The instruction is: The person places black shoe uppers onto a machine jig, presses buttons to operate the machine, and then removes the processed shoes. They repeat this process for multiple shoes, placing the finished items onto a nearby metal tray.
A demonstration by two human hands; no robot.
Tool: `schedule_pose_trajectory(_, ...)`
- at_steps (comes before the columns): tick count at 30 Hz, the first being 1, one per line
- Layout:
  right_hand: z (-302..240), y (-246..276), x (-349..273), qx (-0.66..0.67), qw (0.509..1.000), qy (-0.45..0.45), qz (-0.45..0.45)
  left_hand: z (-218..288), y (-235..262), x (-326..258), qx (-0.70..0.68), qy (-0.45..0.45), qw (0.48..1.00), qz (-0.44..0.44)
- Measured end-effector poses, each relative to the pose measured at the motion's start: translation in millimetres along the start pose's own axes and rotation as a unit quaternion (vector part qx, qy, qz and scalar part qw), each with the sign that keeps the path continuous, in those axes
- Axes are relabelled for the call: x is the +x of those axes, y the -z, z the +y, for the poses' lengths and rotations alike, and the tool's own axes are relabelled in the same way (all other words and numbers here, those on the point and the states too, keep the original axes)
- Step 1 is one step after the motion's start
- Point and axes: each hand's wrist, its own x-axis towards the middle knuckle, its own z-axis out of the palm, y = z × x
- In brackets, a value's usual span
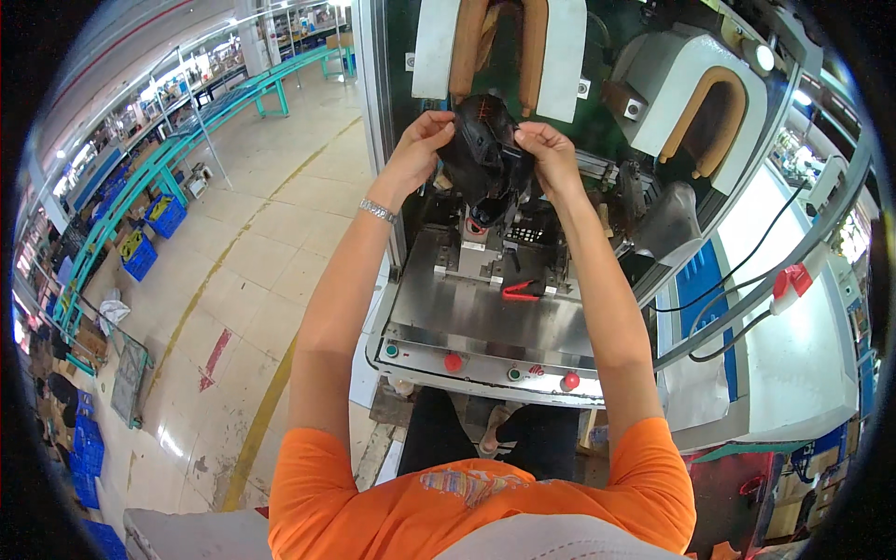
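A black shoe upper [481, 149] with orange stitching at its top sits over a metal fixture [478, 245] on the machine. My left hand [425, 145] pinches the upper's left edge between thumb and fingers. On the other side, my right hand [551, 154] pinches its right edge. What lies inside the upper is hidden. Just behind it stands a pale clamp with a brown U-shaped pad [530, 56]. A red-handled tool [521, 291] lies on the steel bed [439, 308] below my hands.
A second padded clamp [714, 112] and a dark metal form [667, 224] are at the right. Red buttons [453, 362] line the machine's front panel. A grey frame bar [373, 84] stands left of my hands. Blue crates [140, 257] sit by a green conveyor frame [201, 117].
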Motion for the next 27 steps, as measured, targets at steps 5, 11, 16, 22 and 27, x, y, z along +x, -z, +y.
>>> schedule_pose_trajectory(5,-4,-4,8,-0.031,0.999,-0.008,0.007,-7,1,12,-0.023,-0.011,1.000,0.011)
schedule_pose_trajectory(11,-11,-3,6,-0.038,0.998,-0.025,0.042,-18,3,13,-0.051,0.021,0.998,0.040)
schedule_pose_trajectory(16,-13,-11,38,-0.038,0.983,-0.058,0.171,-19,-6,44,-0.085,-0.002,0.989,0.120)
schedule_pose_trajectory(22,10,5,61,0.030,0.988,-0.055,0.138,-28,-4,56,-0.067,0.016,0.985,0.156)
schedule_pose_trajectory(27,24,21,30,-0.019,0.994,-0.064,0.087,-42,16,32,0.247,-0.009,0.961,0.121)
